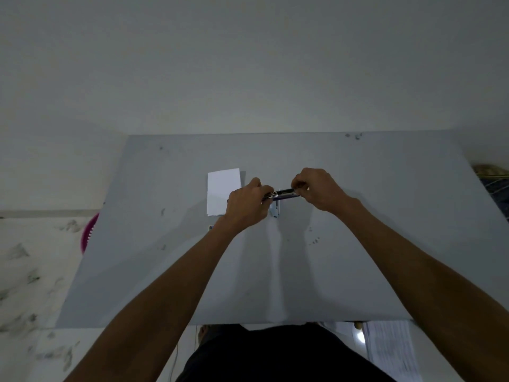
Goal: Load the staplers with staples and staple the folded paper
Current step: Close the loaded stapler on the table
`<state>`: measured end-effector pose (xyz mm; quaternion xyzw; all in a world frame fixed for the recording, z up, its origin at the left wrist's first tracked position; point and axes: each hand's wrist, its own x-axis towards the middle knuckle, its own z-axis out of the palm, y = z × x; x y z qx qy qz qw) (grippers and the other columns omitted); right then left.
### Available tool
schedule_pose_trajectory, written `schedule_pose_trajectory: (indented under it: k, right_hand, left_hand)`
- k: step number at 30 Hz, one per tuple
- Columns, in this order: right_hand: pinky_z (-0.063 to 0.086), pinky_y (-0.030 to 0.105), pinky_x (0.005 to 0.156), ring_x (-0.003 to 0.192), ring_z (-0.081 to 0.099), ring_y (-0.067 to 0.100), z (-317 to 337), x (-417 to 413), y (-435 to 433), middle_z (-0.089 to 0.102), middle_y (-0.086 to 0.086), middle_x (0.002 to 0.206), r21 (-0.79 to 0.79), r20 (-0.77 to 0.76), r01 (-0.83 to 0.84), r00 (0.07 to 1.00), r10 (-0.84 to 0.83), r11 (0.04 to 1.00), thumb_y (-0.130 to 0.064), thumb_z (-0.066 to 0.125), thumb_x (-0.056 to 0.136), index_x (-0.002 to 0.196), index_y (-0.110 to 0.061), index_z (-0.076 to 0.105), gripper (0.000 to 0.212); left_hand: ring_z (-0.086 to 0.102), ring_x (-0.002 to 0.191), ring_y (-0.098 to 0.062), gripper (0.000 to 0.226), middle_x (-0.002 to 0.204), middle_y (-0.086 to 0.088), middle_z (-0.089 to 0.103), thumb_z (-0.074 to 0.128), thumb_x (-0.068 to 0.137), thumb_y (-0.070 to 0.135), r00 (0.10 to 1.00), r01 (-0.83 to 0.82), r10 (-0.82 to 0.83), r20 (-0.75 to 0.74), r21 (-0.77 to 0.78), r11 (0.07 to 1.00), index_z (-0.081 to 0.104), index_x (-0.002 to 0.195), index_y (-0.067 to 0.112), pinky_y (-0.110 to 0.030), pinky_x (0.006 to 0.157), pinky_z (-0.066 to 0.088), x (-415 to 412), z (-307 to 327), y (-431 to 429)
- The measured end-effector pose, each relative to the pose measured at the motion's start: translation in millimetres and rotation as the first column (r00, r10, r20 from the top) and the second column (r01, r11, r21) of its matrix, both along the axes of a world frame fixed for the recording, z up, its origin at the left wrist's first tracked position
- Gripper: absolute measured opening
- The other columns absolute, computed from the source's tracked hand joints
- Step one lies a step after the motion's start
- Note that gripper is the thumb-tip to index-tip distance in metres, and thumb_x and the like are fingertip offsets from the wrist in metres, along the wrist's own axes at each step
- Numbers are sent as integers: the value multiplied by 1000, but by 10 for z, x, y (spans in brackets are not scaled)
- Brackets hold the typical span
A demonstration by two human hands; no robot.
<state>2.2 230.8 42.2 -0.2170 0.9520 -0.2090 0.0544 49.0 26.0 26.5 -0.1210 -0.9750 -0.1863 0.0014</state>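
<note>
Holding a dark stapler [281,193] up over the table [385,216], about midway between the left and right edges and nearer the far edge than the near one. Gripping its left end in the curled left hand [245,205], apparently to steady the body. Pinching its right end with the closed fingertips of the right hand [316,188], on the metal part. Kept roughly level between both hands, probably to have the staple channel facing up and easy to reach. Looks like the loading step: opening the magazine or seating staples. Too small to tell which, or to see any staples.

Directly beneath, lying on the table: a second, pale stapler [276,212], partly hidden by the held one. Parked within easy reach, presumably next for loading.

Just left of the hands, flat on the table: the folded white paper [221,188], its near right corner covered by the left hand. Set aside there, seemingly waiting for stapling.

By the left wrist, a small bluish item [211,227], mostly hidden; possibly a staple box, cannot tell.

Beyond the left edge, off the table: part of a pink basket [89,232].

Worth minding next: a firm left grip, to stop the stapler twisting under the right hand's pull or push.
</note>
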Motion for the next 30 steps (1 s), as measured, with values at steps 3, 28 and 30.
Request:
schedule_pose_trajectory:
  k: [3,28,30]
  right_hand:
    - [50,41,75,82,61,26,32,8,-10,64,10,92,26,-13,-13,1000,13,1000,-11,63,87,94,-11,72,12]
    - [51,40,74,83,60,19,1,65,70,65,-1,92,-15,2,27,1000,-27,1000,-19,70,82,84,-18,73,4]
    - [51,41,73,81,59,19,-15,75,83,64,-1,92,-36,-19,20,1000,-20,999,-18,70,82,85,-19,72,4]
  left_hand:
    - [61,81,-24,29,101,-2,55,52,92,32,1000,0,0,-8,3,1000,62,118,25,-27,61,38,3,34,-12]
    - [60,86,-22,29,103,-2,57,52,93,34,1000,5,-5,4,44,999,62,119,25,-27,65,38,54,85,15]
    - [60,86,-22,29,104,-2,57,52,93,34,1000,-3,2,13,43,999,62,120,25,-28,65,38,57,81,20]
